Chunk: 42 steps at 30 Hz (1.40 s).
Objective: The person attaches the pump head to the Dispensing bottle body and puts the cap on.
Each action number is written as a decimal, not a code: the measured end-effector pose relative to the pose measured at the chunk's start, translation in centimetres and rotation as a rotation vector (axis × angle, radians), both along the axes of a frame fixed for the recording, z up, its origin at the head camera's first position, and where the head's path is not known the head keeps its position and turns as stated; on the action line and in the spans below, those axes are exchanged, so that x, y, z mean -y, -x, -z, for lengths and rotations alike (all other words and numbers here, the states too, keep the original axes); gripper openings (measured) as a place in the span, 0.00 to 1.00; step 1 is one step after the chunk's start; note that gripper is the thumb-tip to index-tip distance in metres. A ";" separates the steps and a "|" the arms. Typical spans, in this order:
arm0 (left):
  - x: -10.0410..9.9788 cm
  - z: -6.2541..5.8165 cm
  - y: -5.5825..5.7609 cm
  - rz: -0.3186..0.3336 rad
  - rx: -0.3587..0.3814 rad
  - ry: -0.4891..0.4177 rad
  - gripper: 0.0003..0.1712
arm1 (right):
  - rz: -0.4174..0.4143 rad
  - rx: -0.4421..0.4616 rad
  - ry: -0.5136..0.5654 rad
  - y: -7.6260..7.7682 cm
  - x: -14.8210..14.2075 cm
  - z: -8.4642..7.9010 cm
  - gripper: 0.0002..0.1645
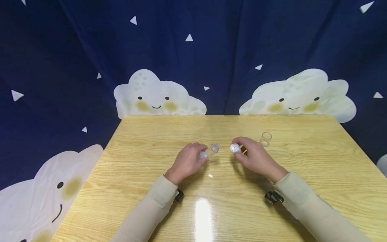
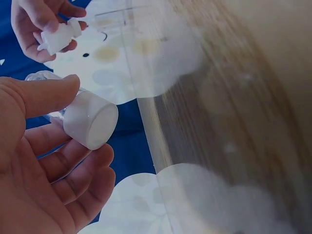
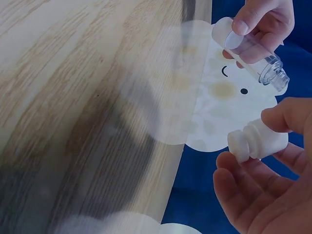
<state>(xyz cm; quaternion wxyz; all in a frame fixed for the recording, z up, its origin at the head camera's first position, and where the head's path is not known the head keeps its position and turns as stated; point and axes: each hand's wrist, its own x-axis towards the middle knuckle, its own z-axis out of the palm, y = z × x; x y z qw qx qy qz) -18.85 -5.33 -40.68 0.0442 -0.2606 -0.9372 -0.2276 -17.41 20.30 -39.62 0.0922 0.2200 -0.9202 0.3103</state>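
Observation:
My left hand [image 1: 188, 159] grips a small clear bottle [image 3: 251, 52] around its white bottom end [image 2: 91, 119]. The bottle lies tilted, and its open clear neck [image 3: 274, 75] points toward the other hand. Between thumb and fingers, my right hand [image 1: 257, 155] pinches a white pump head [image 3: 265, 140], apart from the bottle. Its round white face [image 1: 235, 148] is turned up toward the head view. Both parts are held just above the table, with a short gap between them. What the bottle contains, if anything, cannot be made out.
A clear cylindrical cap [image 1: 266, 138] stands on the wooden table [image 1: 145, 141] just behind and right of the right hand. A dark blue curtain [image 1: 211, 50] with smiling clouds hangs behind the table's far edge. Dark straps circle both wrists.

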 end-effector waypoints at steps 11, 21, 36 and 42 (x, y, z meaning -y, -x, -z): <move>0.1 0.0 -0.1 0.002 0.005 -0.005 0.21 | 0.002 -0.037 -0.008 0.0 -0.1 0.4 0.18; 0.3 0.2 0.0 0.018 -0.011 -0.005 0.21 | 0.015 -0.028 -0.018 0.0 -0.1 0.6 0.21; 0.1 0.1 -0.1 0.013 0.001 -0.009 0.21 | 0.024 -0.004 0.021 0.1 -0.5 0.3 0.21; 0.0 0.1 -0.1 0.019 0.008 0.000 0.22 | 0.027 -0.022 0.016 0.1 -0.5 0.4 0.21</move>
